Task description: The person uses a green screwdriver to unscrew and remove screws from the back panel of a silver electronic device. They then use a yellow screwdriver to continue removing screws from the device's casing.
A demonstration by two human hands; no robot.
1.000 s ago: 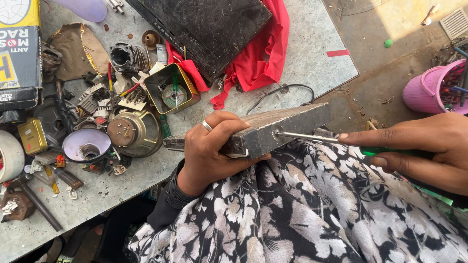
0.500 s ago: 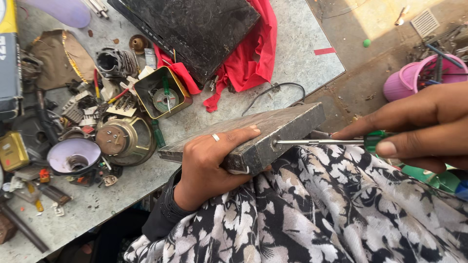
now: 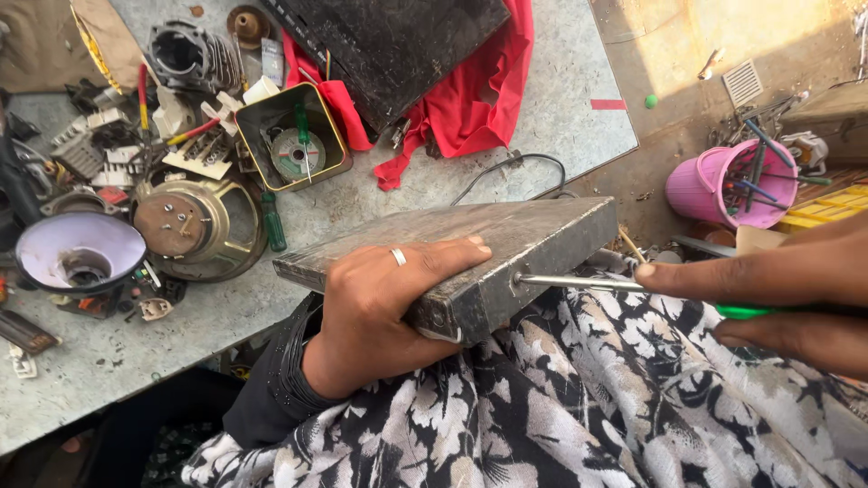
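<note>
Two hands were at work over your lap, where the black-and-white floral cloth (image 3: 579, 407) lay nearest the camera.

Item: your left hand (image 3: 380, 312), ring on one finger, was clamped over the near edge of the flat grey metal case (image 3: 506, 239), thumb beneath and fingers across the top. The case sat tilted on your knee, its far corner just over the edge of the worktop (image 3: 561, 108).

Item: your right hand (image 3: 778, 294) was closed on the green-handled screwdriver (image 3: 633, 287), forefinger laid along the shaft. The tip met the narrow side face of the case at a screw point.

Change noted: against the frames of a second and half a second earlier, your grip on the case and the line of the screwdriver stayed much the same. The view drew closer, and the shaft kept to the same spot. Judged from that, the screw was still being worked rather than freed; whether it had turned at all cannot be told.

Item, farther off on the worktop: a round speaker frame (image 3: 194, 226), a white-and-purple funnel-shaped cone (image 3: 77, 253), a square brass-coloured tin (image 3: 294, 136) of small parts, a red cloth (image 3: 479, 99) under a dark panel (image 3: 398, 41), and a black cable (image 3: 515, 167).

Item, on the floor to your right: a pink bucket (image 3: 728, 185) holding tools.
</note>
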